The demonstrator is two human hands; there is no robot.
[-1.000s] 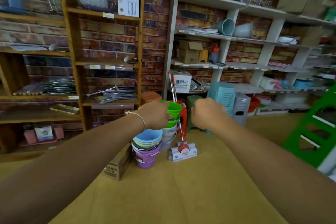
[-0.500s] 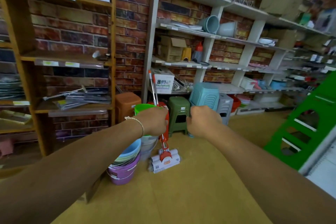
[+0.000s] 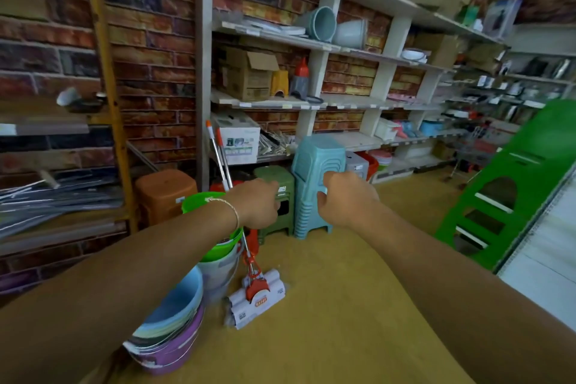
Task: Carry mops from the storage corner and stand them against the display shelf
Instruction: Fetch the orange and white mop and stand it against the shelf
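Nearest, below the left hand [image 3: 258,203], a purple bucket [image 3: 174,349] held a nest of others, a blue one uppermost; a second stack just beyond was topped by a green bucket [image 3: 215,243]. Both hands were curled into fists; the right hand [image 3: 346,199] held nothing, and whether the left touched a handle could not be told. Two mops [image 3: 255,298] stood directly beneath and behind the left fist, heads on the floor, handles leaning on the shelf [image 3: 204,72]. Beyond the fists stood three stools [image 3: 314,184]: orange, green, blue.
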